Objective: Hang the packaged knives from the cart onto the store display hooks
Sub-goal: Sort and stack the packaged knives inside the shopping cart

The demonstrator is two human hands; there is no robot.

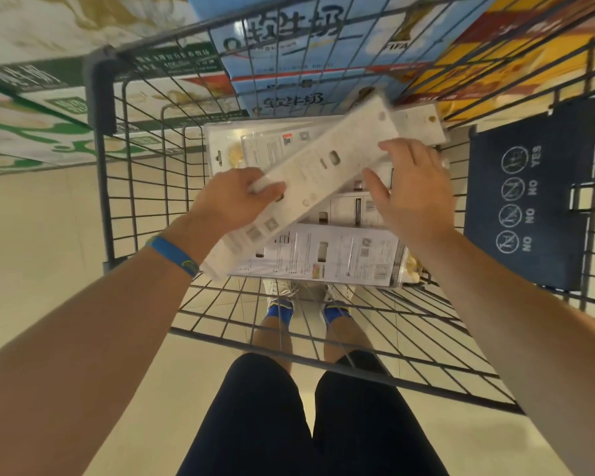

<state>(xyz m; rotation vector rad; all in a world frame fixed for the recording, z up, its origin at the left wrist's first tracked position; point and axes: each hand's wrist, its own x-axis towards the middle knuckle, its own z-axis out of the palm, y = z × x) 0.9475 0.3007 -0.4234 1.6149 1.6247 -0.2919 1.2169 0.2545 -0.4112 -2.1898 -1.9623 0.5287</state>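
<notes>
Top end of the held knife package (323,159) is motion-blurred, and its printed back faces up, so you can't see the knife at all and the text is too small to read. It's a long, narrow white card pack, tilted so it runs from 7 o'clock up to 1 o'clock, lifted above the pile inside the cart (134,166). The left hand (234,197) grips it near the lower end, thumb on top and fingers curled under, which hides part of the pack. The right hand (409,190) sits at the pack's 3 o'clock side with fingers loosely spread and holding nothing; can't tell if the fingertips actually touch the edge. Below, more packs (323,255) lie flat on the cart floor, half covered by the held one and the right hand. There's a blue wristband (172,255) on the left wrist, a dark blue seat flap (529,201) at 3 o'clock, and blue cartons (289,46) at 12 o'clock seen through the wire
</notes>
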